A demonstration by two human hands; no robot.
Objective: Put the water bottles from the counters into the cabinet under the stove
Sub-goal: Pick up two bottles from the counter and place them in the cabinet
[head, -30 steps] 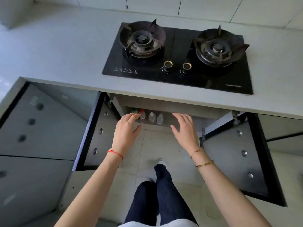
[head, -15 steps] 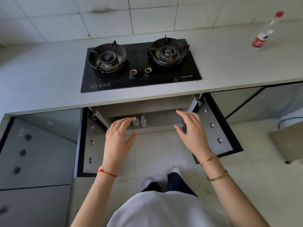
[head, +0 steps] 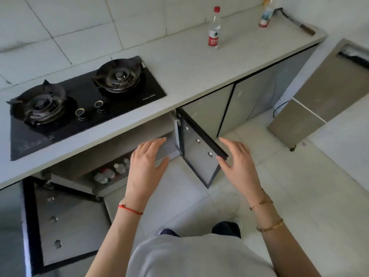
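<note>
A clear water bottle [head: 214, 29] with a red cap and red label stands upright on the grey counter [head: 199, 62], right of the stove. A second bottle [head: 266, 14] stands farther back right on the same counter. Under the black two-burner stove [head: 85, 96] the cabinet [head: 111, 156] is open, and several bottles [head: 111, 172] stand on its floor. My left hand [head: 146, 168] hovers empty in front of the opening, fingers apart. My right hand [head: 238, 164] is empty too, spread just right of the right cabinet door [head: 197, 154].
Both cabinet doors stand open; the left door [head: 65, 222] swings out low at the left. Closed cabinet fronts [head: 249, 104] continue to the right. A tan box-like unit [head: 311, 108] and a cable stand on the tiled floor at the right. My legs show below.
The view has swung to the right, bringing the counter's two bottles into sight. Both hands stay empty in front of the open cabinet, now shifted toward its right door.
</note>
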